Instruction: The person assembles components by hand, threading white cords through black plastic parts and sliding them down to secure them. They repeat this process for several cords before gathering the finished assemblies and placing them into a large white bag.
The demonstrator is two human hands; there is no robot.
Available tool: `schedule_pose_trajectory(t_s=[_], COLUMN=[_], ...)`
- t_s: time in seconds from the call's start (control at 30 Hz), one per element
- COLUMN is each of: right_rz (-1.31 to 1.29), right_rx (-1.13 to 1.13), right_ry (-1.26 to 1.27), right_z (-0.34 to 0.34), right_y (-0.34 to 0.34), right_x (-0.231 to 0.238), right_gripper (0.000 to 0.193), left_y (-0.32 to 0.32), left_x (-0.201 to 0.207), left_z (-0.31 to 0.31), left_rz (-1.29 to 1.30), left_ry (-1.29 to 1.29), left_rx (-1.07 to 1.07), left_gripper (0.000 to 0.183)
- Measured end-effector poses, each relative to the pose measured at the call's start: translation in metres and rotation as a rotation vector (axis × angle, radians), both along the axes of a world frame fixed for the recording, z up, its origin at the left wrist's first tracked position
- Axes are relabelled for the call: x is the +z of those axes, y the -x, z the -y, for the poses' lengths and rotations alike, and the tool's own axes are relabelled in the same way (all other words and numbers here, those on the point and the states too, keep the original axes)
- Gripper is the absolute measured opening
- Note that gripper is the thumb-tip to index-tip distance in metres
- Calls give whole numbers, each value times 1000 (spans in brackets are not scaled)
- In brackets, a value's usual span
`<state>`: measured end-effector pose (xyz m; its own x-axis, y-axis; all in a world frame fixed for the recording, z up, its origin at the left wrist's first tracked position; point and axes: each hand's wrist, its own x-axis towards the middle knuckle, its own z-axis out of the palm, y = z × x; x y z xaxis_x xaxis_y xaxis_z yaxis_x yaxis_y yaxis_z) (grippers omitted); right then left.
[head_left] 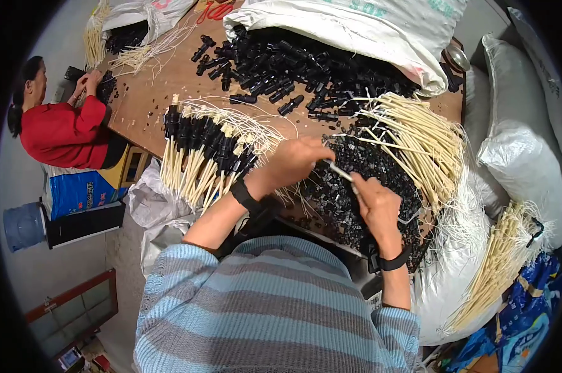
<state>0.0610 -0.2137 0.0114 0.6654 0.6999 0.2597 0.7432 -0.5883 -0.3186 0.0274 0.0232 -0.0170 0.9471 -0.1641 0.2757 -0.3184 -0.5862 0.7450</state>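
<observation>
Two hands pinch one thin pale rod [341, 170] between them, above a heap of small black pieces [346, 208].
The right hand [380, 202] grips the rod's lower end between thumb and fingertips; the left hand [296, 160], fingers pressed together, closes at its darker upper end, the exact contact partly hidden. The rod slants from about ten o'clock down to four. Out from the hands, at two o'clock, lies a loose bundle of cream sticks [427, 143] with white strings; at nine to ten, a row of similar sticks topped with black connectors [197, 140]. Toward eleven spread loose black fittings [287, 68], and beyond, at twelve, a white woven sack [355, 28]. Far off at ten, a person in red [63, 133] sits working at the table [141, 102].
</observation>
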Motion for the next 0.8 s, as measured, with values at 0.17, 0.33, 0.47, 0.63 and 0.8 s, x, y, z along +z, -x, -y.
schedule_pose_trajectory(t_s=[0.17,0.33,0.47,0.63,0.8], right_rz=[-2,-179,-230,-1077,-254], right_rx=[1,-306,57,66,16], right_ry=[184,232,-408,-1027,-274], right_z=[-3,1,1,26,-34], right_y=[5,-4,-9,-6,22], right_x=[28,31,-3,14,-4], right_gripper=[34,30,7,5,18], left_y=[9,17,24,22,13], left_x=[-6,22,25,-12,17], left_z=[1,23,37,-11,29], left_rz=[192,323,262,-227,-494], left_ry=[-213,-156,-372,-19,576], left_rx=[-11,16,-173,287,126], left_gripper=[33,30,14,11,24])
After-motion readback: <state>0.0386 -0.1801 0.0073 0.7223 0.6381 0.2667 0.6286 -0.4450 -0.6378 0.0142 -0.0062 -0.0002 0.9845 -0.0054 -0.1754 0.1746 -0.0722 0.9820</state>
